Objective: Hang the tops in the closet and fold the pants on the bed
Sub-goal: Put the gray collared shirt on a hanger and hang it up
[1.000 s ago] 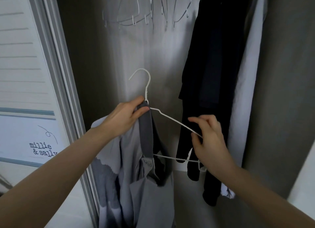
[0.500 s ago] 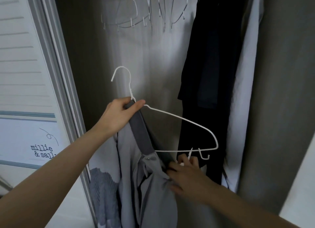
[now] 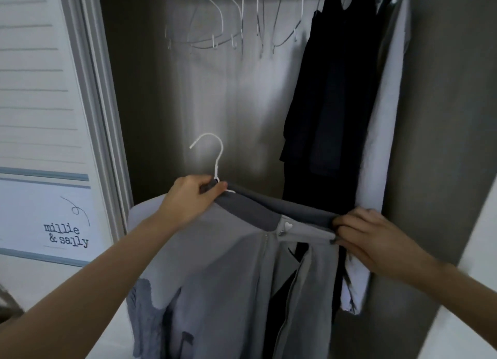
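Your left hand (image 3: 192, 197) pinches the gray top (image 3: 242, 272) at the neck of the white hanger (image 3: 215, 157), and your right hand (image 3: 368, 237) grips the collar's far end, stretching it level between them. The hook points up, well below the empty hangers (image 3: 215, 30) on the rail directly above, so lift with the left.

One grey top (image 3: 215, 272) on one white hanger (image 3: 212, 154), two hands, several empty hangers (image 3: 215, 22) at 12 o'clock, two hung garments at 2 o'clock: one black (image 3: 330, 95), one white (image 3: 376, 143).
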The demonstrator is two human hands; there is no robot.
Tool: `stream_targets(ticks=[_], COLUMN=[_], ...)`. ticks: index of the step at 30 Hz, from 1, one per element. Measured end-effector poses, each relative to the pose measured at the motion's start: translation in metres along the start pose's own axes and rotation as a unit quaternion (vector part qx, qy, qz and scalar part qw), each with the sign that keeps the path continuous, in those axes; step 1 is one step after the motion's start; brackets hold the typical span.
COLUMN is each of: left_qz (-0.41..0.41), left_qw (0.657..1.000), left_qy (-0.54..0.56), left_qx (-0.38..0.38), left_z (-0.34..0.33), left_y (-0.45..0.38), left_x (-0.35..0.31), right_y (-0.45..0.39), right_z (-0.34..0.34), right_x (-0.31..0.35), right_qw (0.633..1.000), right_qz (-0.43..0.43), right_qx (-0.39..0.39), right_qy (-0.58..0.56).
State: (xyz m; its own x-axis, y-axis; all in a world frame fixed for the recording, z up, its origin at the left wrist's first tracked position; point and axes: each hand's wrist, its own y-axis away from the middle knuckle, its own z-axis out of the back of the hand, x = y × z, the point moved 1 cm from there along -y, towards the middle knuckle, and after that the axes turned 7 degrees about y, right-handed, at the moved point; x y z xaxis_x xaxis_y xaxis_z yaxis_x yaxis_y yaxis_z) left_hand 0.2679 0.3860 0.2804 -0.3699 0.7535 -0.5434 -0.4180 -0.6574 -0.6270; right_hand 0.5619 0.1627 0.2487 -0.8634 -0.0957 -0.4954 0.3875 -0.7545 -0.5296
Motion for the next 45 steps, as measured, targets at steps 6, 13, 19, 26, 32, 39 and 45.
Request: stream_targets(ticks=[6,13,19,26,32,39,45], left_qz=[-0.112,-0.144,-0.090,-0.072,-0.086,-0.089,-0.060], left_qw=[0.993,0.985,0.994,0.992,0.990,0.993,0.990], left_qy=[-0.038,0.089,0.054,0.088,0.059,0.009,-0.010], left_qx=[0.018,0.017,0.031,-0.059,-0.092,-0.075,-0.130], left_z=[-0.043,-0.050,-0.017,0.014,0.011,0.014,0.031], left_y=[-0.002,-0.012,-0.011,-0.028,-0.030,-0.026,-0.024], left_x=[-0.060,-0.096,-0.058,-0.037,-0.034,-0.046,-0.024], right_y=[-0.042,-0.061,-0.039,-0.042,-0.053,-0.093,-0.086], right_z=[0.040,0.044,0.059,0.069,0.064,0.060,0.059], right_x=[0.003,0.008,-0.021,-0.030,-0.023,-0.018,-0.029], right_qw=[0.960,0.913,0.881,0.874,0.923,0.918,0.909], right_qz=[-0.162,-0.272,-0.305,-0.265,-0.246,-0.206,-0.198], right_qx=[-0.045,-0.099,-0.188,-0.108,-0.053,-0.023,0.060], right_qy=[-0.226,-0.287,-0.308,-0.392,-0.292,-0.337,-0.362])
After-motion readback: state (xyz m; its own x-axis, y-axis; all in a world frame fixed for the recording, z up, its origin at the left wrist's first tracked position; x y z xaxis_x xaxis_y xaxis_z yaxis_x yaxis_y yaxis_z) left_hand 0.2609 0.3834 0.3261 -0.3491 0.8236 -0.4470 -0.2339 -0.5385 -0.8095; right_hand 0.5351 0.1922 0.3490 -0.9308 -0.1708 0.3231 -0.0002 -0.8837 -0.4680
